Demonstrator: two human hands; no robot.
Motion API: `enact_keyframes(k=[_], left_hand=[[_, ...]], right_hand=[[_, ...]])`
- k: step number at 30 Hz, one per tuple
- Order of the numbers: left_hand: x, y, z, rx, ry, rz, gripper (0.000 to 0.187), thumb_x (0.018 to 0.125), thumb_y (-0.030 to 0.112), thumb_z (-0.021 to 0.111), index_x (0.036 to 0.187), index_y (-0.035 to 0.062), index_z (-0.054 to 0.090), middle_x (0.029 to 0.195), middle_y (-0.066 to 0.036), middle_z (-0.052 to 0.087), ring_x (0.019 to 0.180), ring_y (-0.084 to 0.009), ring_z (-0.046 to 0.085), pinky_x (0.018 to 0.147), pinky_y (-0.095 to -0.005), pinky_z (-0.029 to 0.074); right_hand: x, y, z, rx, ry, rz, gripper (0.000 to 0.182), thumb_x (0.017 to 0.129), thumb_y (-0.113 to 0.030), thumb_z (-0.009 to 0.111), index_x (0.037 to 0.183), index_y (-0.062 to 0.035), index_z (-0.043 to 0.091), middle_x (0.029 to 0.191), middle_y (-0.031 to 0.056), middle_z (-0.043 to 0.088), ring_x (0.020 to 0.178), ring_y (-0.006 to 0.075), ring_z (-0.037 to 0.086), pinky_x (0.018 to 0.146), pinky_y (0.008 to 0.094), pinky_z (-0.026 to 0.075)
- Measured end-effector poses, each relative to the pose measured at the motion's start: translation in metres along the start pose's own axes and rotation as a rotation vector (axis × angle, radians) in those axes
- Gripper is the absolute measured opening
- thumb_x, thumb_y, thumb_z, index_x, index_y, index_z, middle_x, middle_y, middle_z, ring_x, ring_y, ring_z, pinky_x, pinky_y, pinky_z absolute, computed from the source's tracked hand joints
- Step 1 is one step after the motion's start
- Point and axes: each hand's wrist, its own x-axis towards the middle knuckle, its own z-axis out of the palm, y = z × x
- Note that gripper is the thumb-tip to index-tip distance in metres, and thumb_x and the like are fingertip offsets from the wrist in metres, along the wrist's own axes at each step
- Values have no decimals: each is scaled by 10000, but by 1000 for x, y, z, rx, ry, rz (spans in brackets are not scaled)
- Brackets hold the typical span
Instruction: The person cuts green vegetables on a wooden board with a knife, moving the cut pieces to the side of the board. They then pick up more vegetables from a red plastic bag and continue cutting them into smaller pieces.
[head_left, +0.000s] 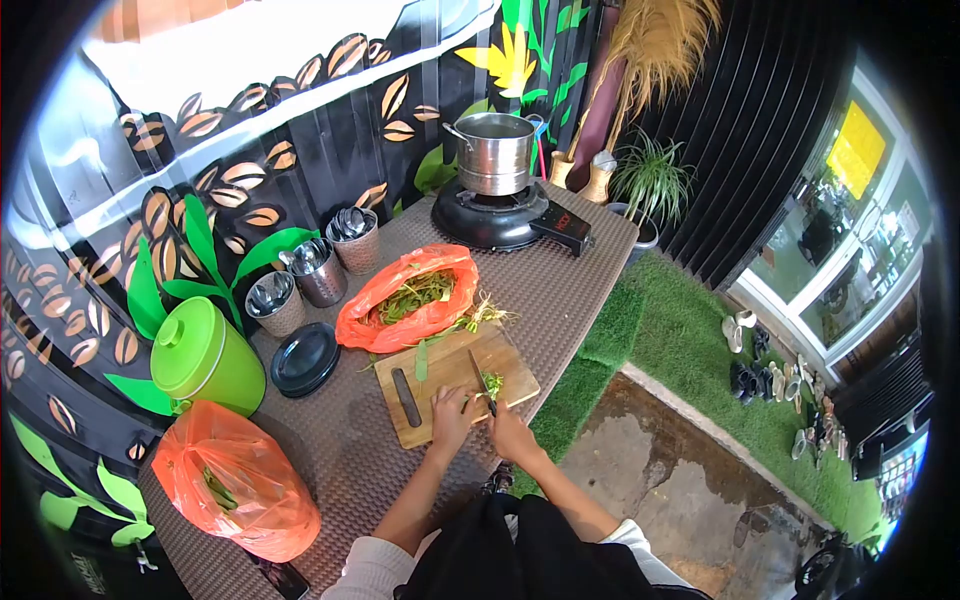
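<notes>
- We are gripping the knife (479, 371) in our right hand (508, 432), which is closing around its handle; the blade is pointing away from us over the cutting board (448, 362).
- We are keeping our left hand (453, 408) over the near part of the board, its fingers bending beside the knife; we cannot tell whether they are pinching anything.
- The chopped greens (493, 382) are lying on the board just right of the blade, and a single green leaf (422, 361) is lying to the left of the knife.
- The board is lying flat on the bench (572, 272), its slot handle facing left.
- Just beyond the board, an open orange bag (452, 262) is holding leafy greens (415, 297), with roots (489, 312) sticking out at its right.
- Left of that bag, dark plates (305, 360) are sitting in a stack, with three cups of cutlery (321, 275) standing behind.
- Farther left, a green lidded bucket (215, 355) is standing near a second orange bag (240, 480), and a phone (284, 578) is lying beside this bag.
- At the far end, a metal pot (496, 155) is sitting on a black stove (487, 222).
</notes>
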Motion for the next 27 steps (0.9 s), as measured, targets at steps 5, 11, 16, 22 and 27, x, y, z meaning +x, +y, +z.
enact_keyframes(k=[5,11,16,22,27], left_hand=[[3,10,-6,-11,-33,-2,209,820,104,626,1023,99,579,893,-58,654,909,-273,535,829,-390,353],[3,11,-8,-12,-46,-36,231,819,90,626,1040,88,560,906,-52,647,936,-273,531,849,-392,349],[1,5,-4,2,-36,-44,247,805,75,637,1038,68,554,907,-56,647,960,-275,536,860,-394,351],[-2,2,-3,-38,-35,-51,183,823,120,626,993,94,563,904,-66,620,927,-296,510,836,-405,363],[-2,3,-3,-29,-1,-38,175,821,106,623,983,87,558,918,-90,601,923,-322,502,836,-417,364]], right_hand=[[-10,-19,5,-20,1,102,313,946,-247,441,1085,25,374,868,330,608,838,501,601,741,569,475],[15,-10,2,20,-40,65,344,937,-245,459,1115,33,362,907,344,599,864,505,596,762,566,475],[-6,-15,1,-5,5,32,354,939,-240,453,1137,34,352,859,338,607,843,514,596,769,563,475],[13,-13,-1,27,-29,74,343,941,-231,443,1135,45,378,859,343,606,856,526,585,773,566,470],[1,-12,1,11,14,18,324,940,-231,442,1102,45,390,869,340,605,862,508,591,756,570,468]])
